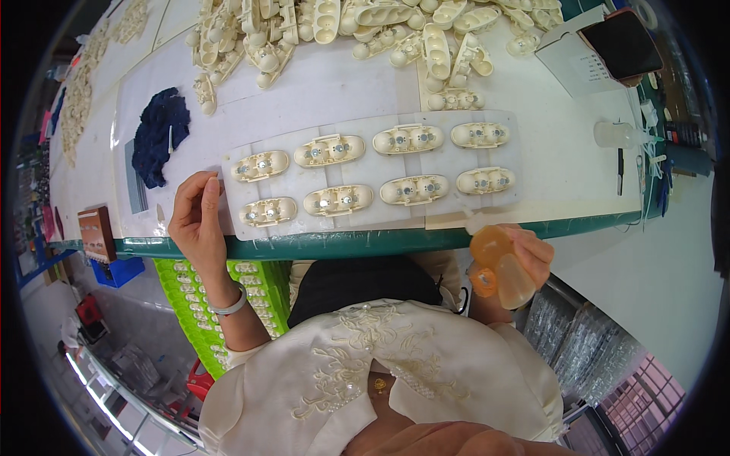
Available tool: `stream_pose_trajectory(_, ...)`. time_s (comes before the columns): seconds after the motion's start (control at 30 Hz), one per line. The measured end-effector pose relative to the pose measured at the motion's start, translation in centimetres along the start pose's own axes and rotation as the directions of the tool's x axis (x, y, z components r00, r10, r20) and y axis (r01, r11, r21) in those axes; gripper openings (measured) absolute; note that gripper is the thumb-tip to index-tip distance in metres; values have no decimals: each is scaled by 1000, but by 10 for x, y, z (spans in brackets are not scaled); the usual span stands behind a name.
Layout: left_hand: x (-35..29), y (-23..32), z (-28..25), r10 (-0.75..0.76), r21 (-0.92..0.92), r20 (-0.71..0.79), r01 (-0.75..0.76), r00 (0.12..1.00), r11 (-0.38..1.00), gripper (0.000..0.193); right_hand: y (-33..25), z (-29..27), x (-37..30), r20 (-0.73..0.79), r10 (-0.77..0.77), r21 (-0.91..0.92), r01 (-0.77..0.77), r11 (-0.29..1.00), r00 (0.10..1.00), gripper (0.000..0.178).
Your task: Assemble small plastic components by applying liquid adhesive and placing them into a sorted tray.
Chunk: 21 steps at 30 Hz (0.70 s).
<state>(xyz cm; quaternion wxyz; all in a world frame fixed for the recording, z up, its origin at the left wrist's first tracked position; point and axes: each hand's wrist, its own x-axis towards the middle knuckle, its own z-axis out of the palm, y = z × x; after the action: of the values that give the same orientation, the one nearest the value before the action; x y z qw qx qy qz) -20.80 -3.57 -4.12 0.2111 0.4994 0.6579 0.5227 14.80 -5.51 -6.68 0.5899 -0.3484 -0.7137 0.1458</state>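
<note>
A translucent white tray (372, 167) lies at the table's near edge with two rows of cream oval plastic housings (338, 200), small shiny metal bits showing in them. At the tray's left edge is my left hand (199, 216), its thumb and fingertips drawn together; whatever may be between them is too small to make out. My right hand (532, 254), just off the near right corner, is closed around an amber translucent squeeze bottle (498, 266) with rounded parts. Its pale tip points up toward the tray and is blurred.
Many loose cream housings (327, 21) are heaped along the far side. A dark blue cloth (161, 137) lies at left. To the right are a white box (574, 57), a phone (623, 45) and a clear bottle (614, 134). Green trays (186, 304) of parts stand below the table edge.
</note>
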Motion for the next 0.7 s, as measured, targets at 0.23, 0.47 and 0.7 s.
stream_pose_trajectory(0.23,-1,5,0,-41,-3,-32,41,999,999,13,3,-18,6,-93,6,-193,-24,981,996,36)
stream_pose_trajectory(0.47,0,3,-1,3,-25,-177,-8,984,1000,22,7,-11,-6,-218,55,34,-49,998,974,30)
stream_pose_trajectory(0.7,0,-1,-3,-32,-125,-259,0,965,992,22,5,-5,-2,-217,94,101,-73,992,972,28)
